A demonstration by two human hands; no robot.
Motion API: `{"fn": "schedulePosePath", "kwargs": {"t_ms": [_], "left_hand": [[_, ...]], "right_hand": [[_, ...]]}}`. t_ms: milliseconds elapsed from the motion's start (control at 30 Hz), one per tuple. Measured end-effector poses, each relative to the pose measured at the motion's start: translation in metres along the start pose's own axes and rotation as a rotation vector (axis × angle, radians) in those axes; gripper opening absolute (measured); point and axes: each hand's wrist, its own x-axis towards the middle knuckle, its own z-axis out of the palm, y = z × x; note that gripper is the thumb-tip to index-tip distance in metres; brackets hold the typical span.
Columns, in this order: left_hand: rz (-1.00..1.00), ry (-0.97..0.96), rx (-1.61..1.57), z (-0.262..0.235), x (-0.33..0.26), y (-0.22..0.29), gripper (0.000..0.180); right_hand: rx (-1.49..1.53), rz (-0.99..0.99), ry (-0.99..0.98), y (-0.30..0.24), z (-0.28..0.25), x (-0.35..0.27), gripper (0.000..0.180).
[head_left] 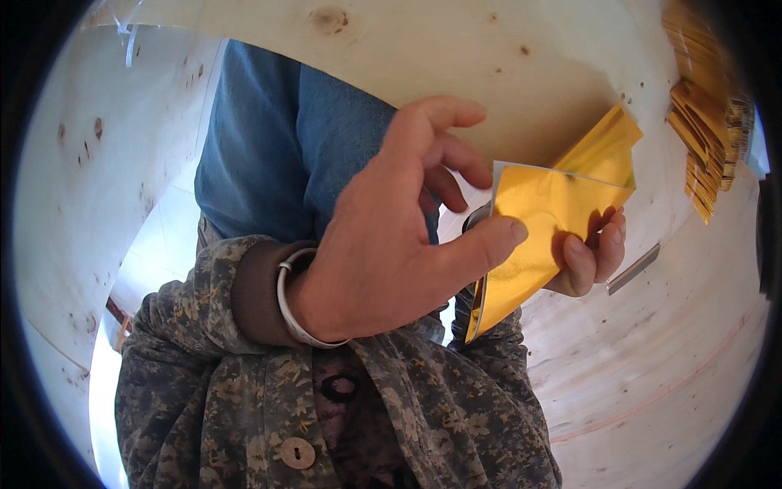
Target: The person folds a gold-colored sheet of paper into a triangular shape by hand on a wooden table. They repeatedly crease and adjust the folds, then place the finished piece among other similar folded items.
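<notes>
My left hand (391,236) is raised in front of my chest, thumb pressed on the near edge of a shiny gold foil pouch (546,228), the other fingers curled above it. My right hand (590,253) holds the same pouch from behind and below; only its fingertips show past the foil. The pouch is tilted, its white inner edge showing along the top. A second gold sheet (607,147) sticks up behind it. A metal bangle sits on my left wrist, and both sleeves are camouflage fabric.
A pale wooden table (668,359) lies under the hands. A stack of gold pouches (705,122) rests at its far right. A small metal strip (634,269) lies on the wood beside my right hand. Blue jeans (293,147) show below the table edge.
</notes>
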Motion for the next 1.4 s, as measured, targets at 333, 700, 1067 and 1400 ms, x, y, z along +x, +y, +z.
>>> {"fn": "schedulePosePath", "kwargs": {"t_ms": [333,700,1067,1400], "left_hand": [[-0.097,-0.005,-0.239,0.01,0.009,0.004,0.056],[-0.162,0.002,-0.282,0.009,0.011,0.006,0.047],[-0.123,0.007,-0.304,0.007,0.012,0.003,0.045],[-0.107,0.003,-0.293,0.006,0.013,0.001,0.045]], "right_hand": [[0.006,-0.084,0.043,0.006,0.007,0.003,0.032],[0.019,-0.061,0.023,0.0,0.009,0.003,0.027],[0.005,-0.003,0.004,-0.006,0.007,0.001,0.023],[-0.019,-0.045,-0.009,-0.005,0.009,0.003,0.019]]}}
